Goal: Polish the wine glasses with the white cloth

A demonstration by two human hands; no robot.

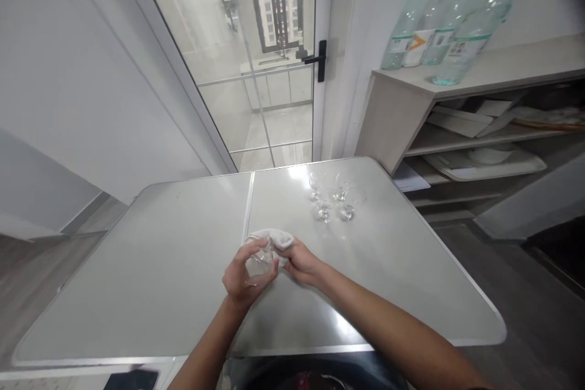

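Observation:
Near the front of the table, my left hand [238, 275] curls its fingers and thumb around a small clear glass [261, 256], tilted on its side. A white cloth [280, 239] is bunched in my right hand [302, 263] and presses against the glass's right end. Part of the glass is hidden by the cloth and my fingers. Beyond my hands, several similar clear footed glasses [324, 213] stand grouped on the table's right half; their thin rims are hard to make out.
The pale folding table [183, 268] has a metal edge and a centre seam. Behind it is a glass door [274, 91] with a black handle [322, 61]. On the right, a shelf unit [397, 116] carries several plastic bottles [402, 30] with green caps, with papers and trays below.

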